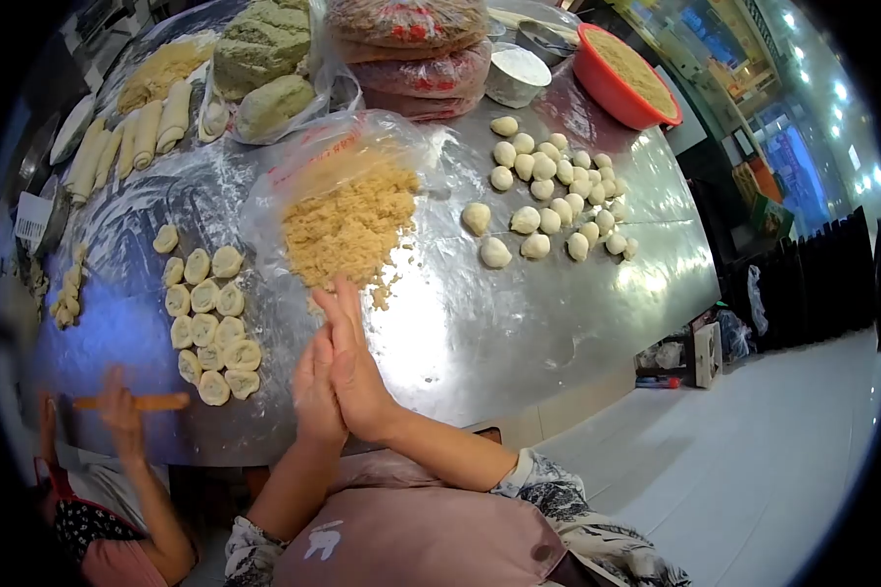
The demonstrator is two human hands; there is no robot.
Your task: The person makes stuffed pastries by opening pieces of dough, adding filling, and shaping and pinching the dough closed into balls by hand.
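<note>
My left hand (319, 386) and my right hand (355, 367) are pressed palm to palm above the metal table, with straight fingers pointing away from me. Whatever lies between the palms, if anything, is hidden. Just beyond my fingertips is a heap of crumbly yellow-brown filling (347, 230), spilling from a clear plastic bag (264, 210). To the left of my hands, flattened dough pieces (206, 328) lie in rows. Several round dough balls (548, 186) are grouped at the right, out of reach of both hands.
A co-worker's hand (120, 421) is on a rolling pin (147, 401) at the left. Dough rolls (147, 135), a green dough mass (261, 49) and stacked plastic-wrapped packages (411, 59) stand at the back. A metal bowl of white powder (517, 73) is near a red basin (597, 73).
</note>
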